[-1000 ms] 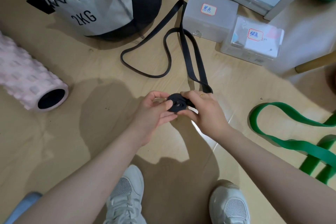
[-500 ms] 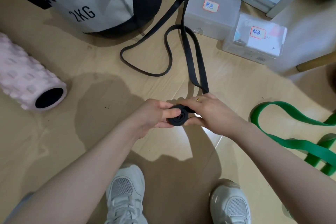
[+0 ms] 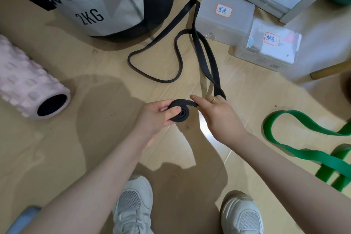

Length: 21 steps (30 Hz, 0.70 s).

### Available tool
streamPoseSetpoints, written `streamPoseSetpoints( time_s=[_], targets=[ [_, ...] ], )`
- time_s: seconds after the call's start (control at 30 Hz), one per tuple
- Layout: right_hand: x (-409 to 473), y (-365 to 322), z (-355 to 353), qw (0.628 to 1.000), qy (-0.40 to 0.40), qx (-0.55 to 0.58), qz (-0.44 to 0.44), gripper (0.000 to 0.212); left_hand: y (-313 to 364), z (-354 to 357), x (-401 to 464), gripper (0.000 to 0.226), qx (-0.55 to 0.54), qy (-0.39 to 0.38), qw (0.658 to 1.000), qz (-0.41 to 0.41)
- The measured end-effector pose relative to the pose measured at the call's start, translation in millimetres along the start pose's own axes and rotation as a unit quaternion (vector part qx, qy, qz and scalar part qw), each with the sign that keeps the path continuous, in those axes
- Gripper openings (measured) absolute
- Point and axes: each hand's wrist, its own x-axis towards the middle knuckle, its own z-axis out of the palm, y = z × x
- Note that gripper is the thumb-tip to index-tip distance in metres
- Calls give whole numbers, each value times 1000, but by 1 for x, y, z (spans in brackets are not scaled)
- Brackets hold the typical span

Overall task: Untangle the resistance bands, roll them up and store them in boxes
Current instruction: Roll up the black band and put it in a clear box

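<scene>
The left hand [image 3: 157,114] is pinching the black band's [image 3: 206,59] small coil [image 3: 180,113], the right hand [image 3: 218,114] is gripping the loose tail, which is trailing toward twelve o'clock across the floor.

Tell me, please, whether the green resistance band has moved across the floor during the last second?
No. The green resistance band lies in the same loops right of the shoes; its slight shift matches the boxes', so the camera moved.

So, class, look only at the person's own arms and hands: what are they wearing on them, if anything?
Both forearms are bare, with no sleeves, watch or bracelet in view. The left hand wears nothing. The right hand has a thin gold ring on one finger. No gloves on either hand.
</scene>
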Motion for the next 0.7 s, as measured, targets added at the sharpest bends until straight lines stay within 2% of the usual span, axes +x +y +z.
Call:
streamPoseSetpoints(
  time_s=[0.1, 0.2, 0.37, 0.43, 0.6, 0.63, 0.7],
  targets=[
    [9, -8, -5, 994, -60, 85, 34, 36, 3, -5, 1, 22, 4, 2, 1000, 2],
    [20, -17, -10, 993, -87, 74, 31, 32, 8, -9, -2, 31, -25, 7, 1000, 11],
    [40, -46, -13, 986, -103, 126, 22, 24, 21, -20, -5, 21, -118, 8, 992, 33],
    [47, -55, -13, 985, -108, 134, 10, 35, 25, -26, -4, 23, -155, 20, 987, 33],
    [55, -68, -12, 974, -132, 182, 11, 80, 35, -25, -1, 30, -238, 44, 970, 5],
    [57, -69, -12, 974, -118, 194, 21, 84, 37, -21, 0, 27, -253, 43, 967, 0],
    [59, -70, -15, 977, -70, 191, 61, 75, 39, -13, 1, 24, -282, 39, 959, -18]
  ],
)
